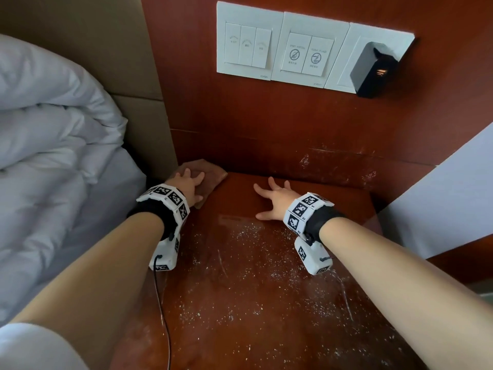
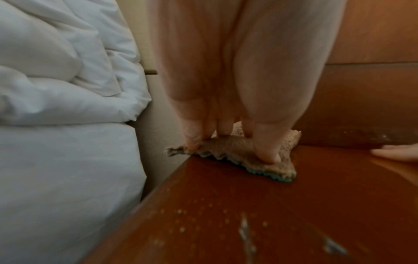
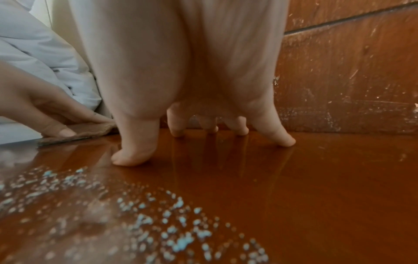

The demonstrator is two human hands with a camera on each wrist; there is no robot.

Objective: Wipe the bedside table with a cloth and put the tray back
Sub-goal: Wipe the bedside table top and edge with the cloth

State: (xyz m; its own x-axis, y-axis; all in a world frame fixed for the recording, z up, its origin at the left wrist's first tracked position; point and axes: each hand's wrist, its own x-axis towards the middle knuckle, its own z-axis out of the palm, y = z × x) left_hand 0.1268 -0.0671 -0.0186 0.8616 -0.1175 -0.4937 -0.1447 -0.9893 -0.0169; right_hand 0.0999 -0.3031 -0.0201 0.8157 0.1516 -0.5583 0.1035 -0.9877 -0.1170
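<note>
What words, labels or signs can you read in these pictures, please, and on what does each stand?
Three-switch plate: small captions, too small to read.
Two-switch plate: two crossed-circle signs; captions unreadable.
Plate rims: tiny brand marks, unreadable.
Black plug adapter: glowing orange mark, no words.
Wrist bands: square coded markers; tiny codes unreadable.

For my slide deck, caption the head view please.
Left hand presses cloth at speckled bedside table's back corner; right hand braces.

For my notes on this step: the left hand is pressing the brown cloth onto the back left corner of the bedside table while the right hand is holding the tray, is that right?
Not quite: no tray is in view. The head view shows the right hand resting with spread fingers on the bare bedside table. The left hand does press the brown cloth onto the back left corner.
</note>
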